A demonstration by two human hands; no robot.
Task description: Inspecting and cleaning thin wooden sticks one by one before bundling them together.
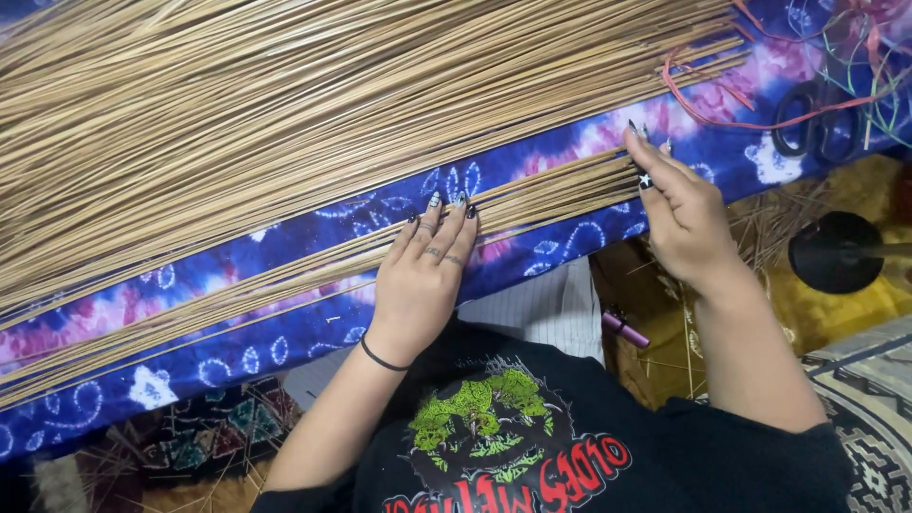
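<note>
Both hands lie flat, fingers open: left hand (418, 285) and right hand (679, 214) press a thin row of sticks (532, 204), which look light, stiff, brittle; best pinched near the ends.

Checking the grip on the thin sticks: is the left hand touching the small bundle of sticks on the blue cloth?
Touching. The head view shows the left hand lying flat with its fingertips pressed on the small bundle of sticks.

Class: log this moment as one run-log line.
left hand: flat on thin stick bundle | right hand: fingertips at bundle end | cloth: tie-dye
</note>
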